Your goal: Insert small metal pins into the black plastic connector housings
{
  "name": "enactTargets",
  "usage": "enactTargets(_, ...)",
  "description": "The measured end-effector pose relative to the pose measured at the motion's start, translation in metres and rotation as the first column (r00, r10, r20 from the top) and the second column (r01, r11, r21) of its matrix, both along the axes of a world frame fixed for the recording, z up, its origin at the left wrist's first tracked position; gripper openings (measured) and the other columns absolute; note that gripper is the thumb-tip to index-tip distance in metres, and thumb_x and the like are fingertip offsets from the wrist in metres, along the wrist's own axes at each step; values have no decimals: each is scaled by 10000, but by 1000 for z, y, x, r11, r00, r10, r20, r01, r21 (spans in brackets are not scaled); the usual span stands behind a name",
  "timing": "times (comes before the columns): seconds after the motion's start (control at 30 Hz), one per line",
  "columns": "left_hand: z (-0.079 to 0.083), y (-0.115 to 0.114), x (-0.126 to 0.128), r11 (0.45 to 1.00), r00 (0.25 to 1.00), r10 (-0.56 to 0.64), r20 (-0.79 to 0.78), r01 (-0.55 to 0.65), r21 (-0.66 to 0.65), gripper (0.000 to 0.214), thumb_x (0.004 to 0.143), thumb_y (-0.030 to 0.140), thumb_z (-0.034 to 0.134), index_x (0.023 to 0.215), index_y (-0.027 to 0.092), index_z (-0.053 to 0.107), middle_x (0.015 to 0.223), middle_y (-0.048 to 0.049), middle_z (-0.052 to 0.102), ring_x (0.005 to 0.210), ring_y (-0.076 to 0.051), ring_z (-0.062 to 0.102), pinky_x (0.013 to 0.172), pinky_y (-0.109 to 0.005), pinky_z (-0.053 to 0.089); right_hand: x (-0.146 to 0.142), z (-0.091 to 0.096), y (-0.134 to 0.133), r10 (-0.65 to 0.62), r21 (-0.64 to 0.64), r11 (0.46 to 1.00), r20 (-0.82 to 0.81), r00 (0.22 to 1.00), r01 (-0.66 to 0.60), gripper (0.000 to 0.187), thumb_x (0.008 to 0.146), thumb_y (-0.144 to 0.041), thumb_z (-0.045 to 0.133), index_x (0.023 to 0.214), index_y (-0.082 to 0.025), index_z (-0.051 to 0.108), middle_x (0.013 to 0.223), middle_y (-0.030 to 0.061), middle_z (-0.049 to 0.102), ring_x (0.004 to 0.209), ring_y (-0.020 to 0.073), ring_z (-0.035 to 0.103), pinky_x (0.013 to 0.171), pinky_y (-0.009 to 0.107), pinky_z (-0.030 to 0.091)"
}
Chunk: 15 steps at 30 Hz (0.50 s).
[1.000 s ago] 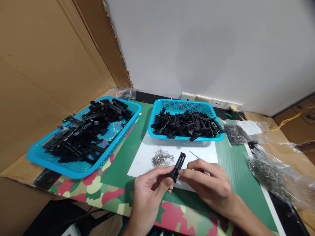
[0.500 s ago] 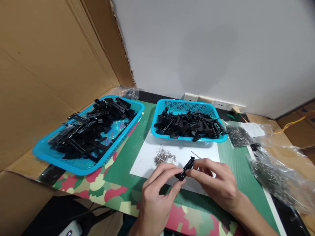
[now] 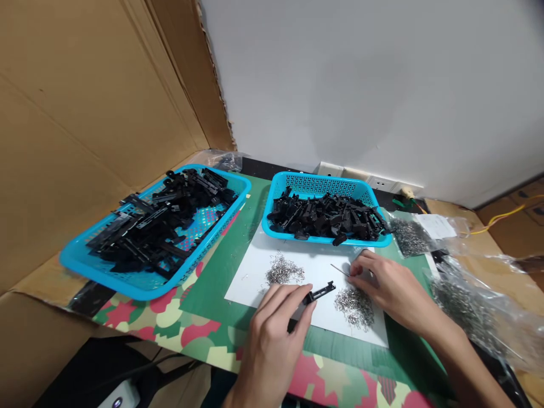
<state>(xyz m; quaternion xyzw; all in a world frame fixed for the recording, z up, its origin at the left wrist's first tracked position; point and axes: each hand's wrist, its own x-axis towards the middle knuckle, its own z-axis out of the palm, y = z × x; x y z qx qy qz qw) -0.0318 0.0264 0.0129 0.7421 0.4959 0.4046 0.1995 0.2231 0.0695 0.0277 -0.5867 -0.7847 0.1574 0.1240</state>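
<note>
Left hand: the left hand (image 3: 277, 320) grasps a slim black plastic part (image 3: 323, 291) by its near end, between thumb and fingers.
Black part: raised in front of the white sheet, between two metal heaps, its free end pointing right and away from the person.
Right hand: the right hand (image 3: 385, 283) has thumb and fingertips drawn together at the near end of a thin metal rod (image 3: 339, 270); whether they pinch it I cannot tell.
Small metal pieces: one loose heap (image 3: 283, 270) lies beyond the left hand, another heap (image 3: 356, 309) just below the right fingertips.
White sheet: the sheet (image 3: 254, 262) lies under both heaps, on a green mat (image 3: 216, 277).
Tabletop: the tabletop (image 3: 204, 340) shows a camouflage pattern in red, green and cream along its near edge.
Blue baskets: the left basket (image 3: 140, 293) and the far basket (image 3: 314, 186) are both loaded with black parts.
Clear bags: two bags of metal pieces, one (image 3: 408, 237) beside the far basket, the other (image 3: 463, 309) nearer, at the right.
Behind: wall sockets (image 3: 380, 183) beyond the far basket; cardboard (image 3: 85, 85) at the left.
</note>
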Motion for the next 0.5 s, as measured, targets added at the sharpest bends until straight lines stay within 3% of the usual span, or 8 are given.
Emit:
enactTargets(0.1, -1, 1, 0, 1000, 1000, -4, -17, 4, 0, 165, 961, 106, 676, 1095, 188, 729, 993, -64, 753, 933, -231, 705, 838, -371, 580, -2, -1, -1, 0, -5, 1000, 24, 1000, 1, 120, 1014, -222, 619, 895, -231, 637, 900, 16, 698, 721, 185, 685, 572, 269, 399)
enactTargets(0.23, -4, 1, 0, 1000, 999, -29, -12, 29, -9, 167, 933, 65, 696, 1048, 180, 731, 978, -62, 758, 921, -227, 708, 821, -355, 581, -2, 3, -3, 19, 80, 997, -35, 999, -16, 120, 1045, -197, 539, 940, -234, 582, 893, 16, 687, 700, 175, 646, 574, 266, 390)
enactTargets(0.33, -6, 1, 0, 998, 998, -62, 14, 62, -9, 155, 927, 50, 706, 1013, 176, 733, 957, -58, 761, 908, -219, 705, 798, -334, 580, -7, 10, -8, 96, 106, 992, -240, 966, -72, 113, 1077, -225, 501, 989, -239, 569, 833, -5, 671, 667, 154, 609, 606, 257, 430)
enactTargets(0.5, -7, -1, 1, 996, 996, -87, 33, 86, 13, 160, 929, 25, 698, 992, 169, 728, 946, -55, 744, 902, -208, 681, 780, -322, 570, -27, 15, -19, 112, 7, 991, -565, 817, -131, 88, 1075, -251, 551, 1069, -245, 639, 924, 7, 704, 743, 134, 642, 693, 234, 505)
